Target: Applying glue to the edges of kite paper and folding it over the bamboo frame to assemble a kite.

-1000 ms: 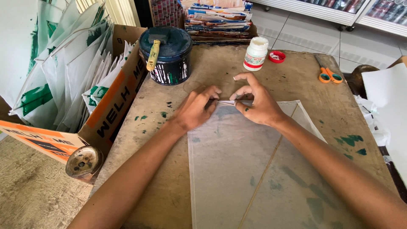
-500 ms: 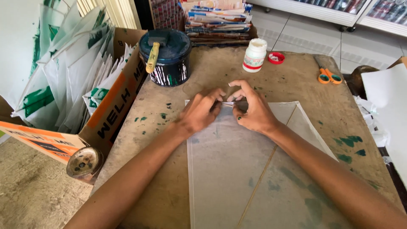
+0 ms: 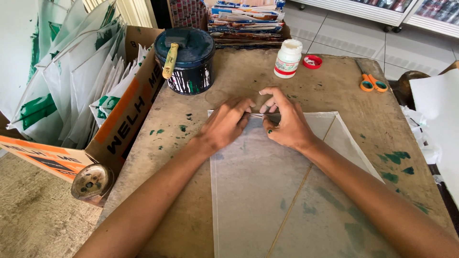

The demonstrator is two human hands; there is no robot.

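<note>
A translucent paper sheet (image 3: pixel 258 191) lies flat on the worn brown table (image 3: pixel 334 91), with a thin stick (image 3: pixel 299 188) running diagonally across it. My left hand (image 3: pixel 224 125) and my right hand (image 3: pixel 282 123) meet at the sheet's far edge. Both pinch a thin sliver-like stick (image 3: pixel 257 115) along that edge, fingertips almost touching. My forearms reach in from the bottom of the view.
A dark tin with a brush (image 3: pixel 186 59) stands at the back left, a white glue bottle (image 3: pixel 288 58) and its red cap (image 3: pixel 312 61) behind my hands. Orange scissors (image 3: pixel 370 82) lie at back right. A cardboard box of white-and-green paper pieces (image 3: pixel 91 105) sits left.
My hands have drawn closer together at the sheet's far edge, and the fingers of the right hand have curled down onto the thin stick.
</note>
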